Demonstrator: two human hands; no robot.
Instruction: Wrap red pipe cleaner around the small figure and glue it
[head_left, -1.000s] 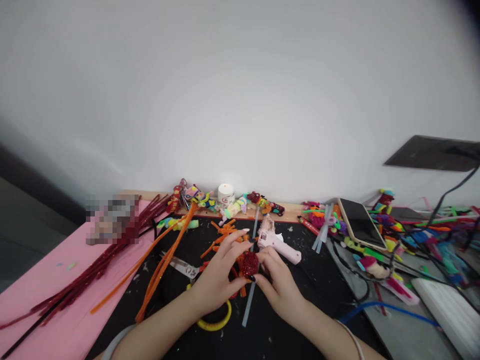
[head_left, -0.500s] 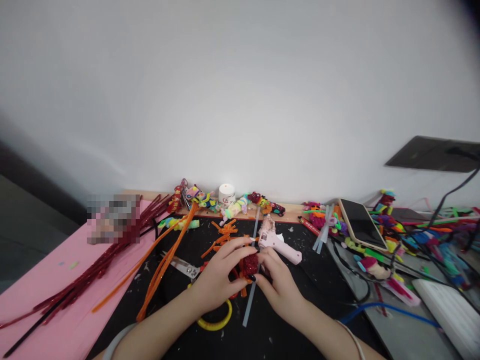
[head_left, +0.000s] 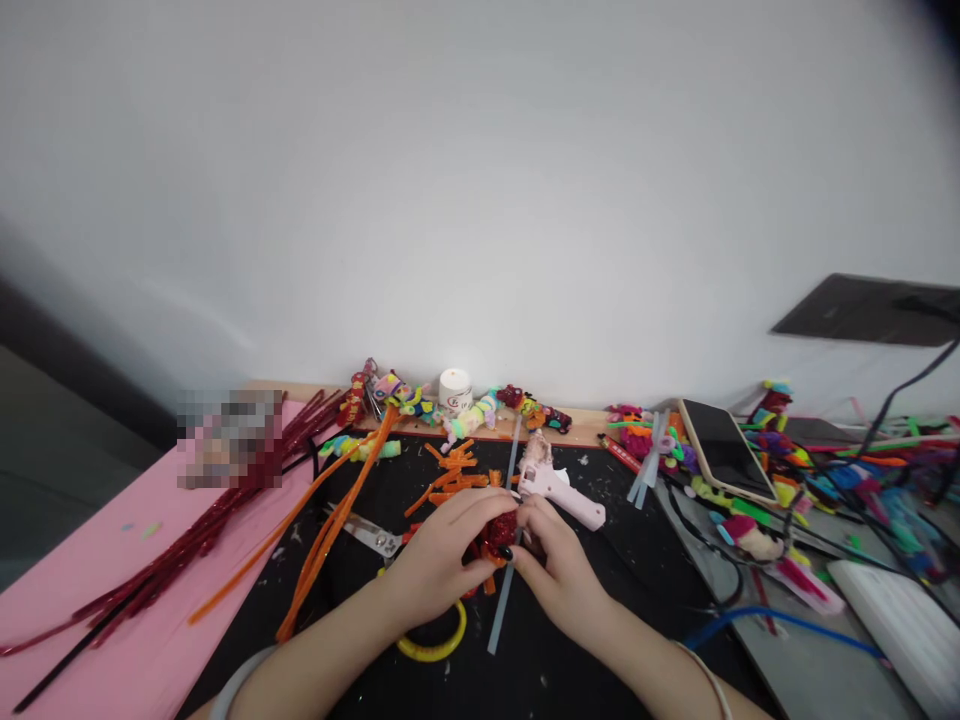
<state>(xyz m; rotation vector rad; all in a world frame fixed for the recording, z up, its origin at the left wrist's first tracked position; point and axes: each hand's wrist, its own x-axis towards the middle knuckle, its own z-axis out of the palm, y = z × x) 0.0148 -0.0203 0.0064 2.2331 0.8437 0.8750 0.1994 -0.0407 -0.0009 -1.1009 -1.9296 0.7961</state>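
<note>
Between my two hands is a small glittery red piece of craft work (head_left: 501, 532) with orange at its lower edge; its full shape is hidden by the fingers. My left hand (head_left: 448, 540) is closed round its left side. From the right, the fingers of my right hand (head_left: 556, 555) pinch it, a dark-nailed thumb at its front. Under the hands a clear glue stick (head_left: 501, 610) lies on the black mat. A pale pink glue gun (head_left: 562, 497) rests just beyond my right hand. Cut orange pipe cleaner pieces (head_left: 454, 470) lie behind my left hand.
Scissors (head_left: 375, 537) and a yellow tape roll (head_left: 435, 652) lie by my left forearm. Orange pipe cleaners (head_left: 322, 560) and dark red ones (head_left: 202, 520) stretch leftward over a pink sheet (head_left: 67, 610). At right are a phone (head_left: 726, 450), a cable (head_left: 780, 610) and colourful scraps.
The red piece has turned slightly between my fingers, and the left fingers now cover more of its top. Both hands stay in about the same place.
</note>
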